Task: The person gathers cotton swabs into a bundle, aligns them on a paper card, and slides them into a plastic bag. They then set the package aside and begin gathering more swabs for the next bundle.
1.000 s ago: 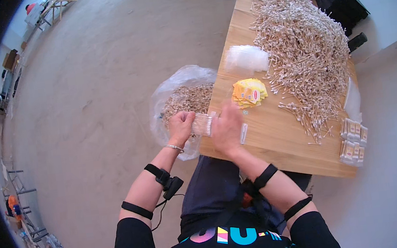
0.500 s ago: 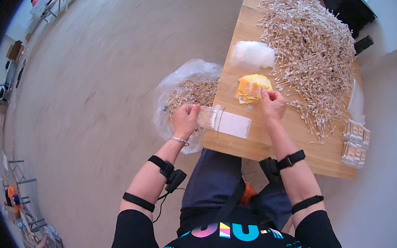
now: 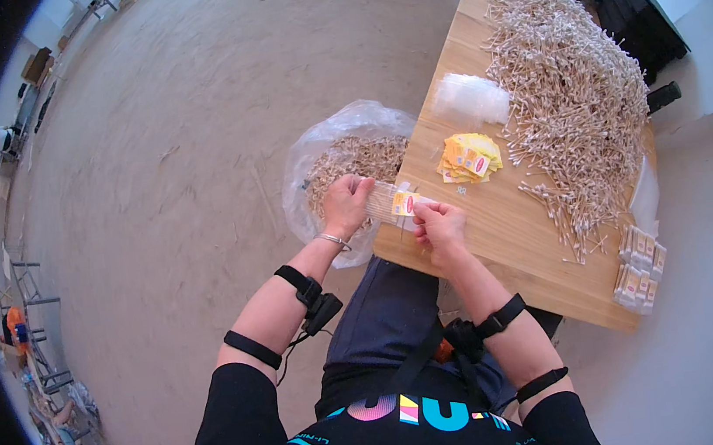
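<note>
Both hands pinch a clear packet of sticks point(image 3: 390, 204), left hand point(image 3: 346, 206) and right hand point(image 3: 438, 224) at opposite ends; beneath it the wooden table point(image 3: 498, 233) edge; beyond, a stick heap point(image 3: 570, 93); left, concrete floor point(image 3: 156, 157).

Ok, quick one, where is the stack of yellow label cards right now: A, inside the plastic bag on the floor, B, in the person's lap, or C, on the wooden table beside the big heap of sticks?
C: the yellow label cards lie on the wooden table, just left of the heap of sticks.
</note>
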{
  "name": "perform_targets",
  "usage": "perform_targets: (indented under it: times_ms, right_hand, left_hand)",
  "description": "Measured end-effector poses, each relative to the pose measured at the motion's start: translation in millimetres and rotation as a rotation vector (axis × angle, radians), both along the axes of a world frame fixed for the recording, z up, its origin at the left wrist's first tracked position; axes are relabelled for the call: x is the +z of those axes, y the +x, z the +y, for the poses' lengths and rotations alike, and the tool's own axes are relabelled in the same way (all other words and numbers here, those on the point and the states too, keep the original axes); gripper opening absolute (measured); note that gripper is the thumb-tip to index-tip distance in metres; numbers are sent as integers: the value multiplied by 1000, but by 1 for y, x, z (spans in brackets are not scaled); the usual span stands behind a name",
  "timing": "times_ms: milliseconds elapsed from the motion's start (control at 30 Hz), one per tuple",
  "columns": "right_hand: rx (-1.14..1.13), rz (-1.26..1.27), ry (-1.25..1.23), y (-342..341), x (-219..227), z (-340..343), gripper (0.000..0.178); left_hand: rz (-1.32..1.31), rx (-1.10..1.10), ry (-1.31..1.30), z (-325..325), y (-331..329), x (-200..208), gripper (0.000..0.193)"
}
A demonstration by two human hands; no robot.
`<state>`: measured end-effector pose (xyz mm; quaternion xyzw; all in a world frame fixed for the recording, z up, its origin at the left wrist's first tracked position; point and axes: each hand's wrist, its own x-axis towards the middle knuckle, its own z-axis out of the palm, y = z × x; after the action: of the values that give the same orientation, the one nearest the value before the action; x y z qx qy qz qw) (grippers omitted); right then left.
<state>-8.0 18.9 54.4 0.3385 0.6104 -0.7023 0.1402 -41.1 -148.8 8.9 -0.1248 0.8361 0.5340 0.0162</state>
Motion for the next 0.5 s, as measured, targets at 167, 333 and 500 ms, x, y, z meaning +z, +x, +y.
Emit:
perform_targets:
  times_ms: [167,333,500]
  right_hand:
    - [-2,-36,79,-4,-1,-17,14]
    - [24,-37,107,-1,-7,-38,17]
    - [12,-4,183,-3,-24,-46,21]
  left_hand:
    - [45,31,36,0,1,-2,23]
    - [41,22,0,-3,2,-3,23]
    - [47,14,63,4,-1,0,25]
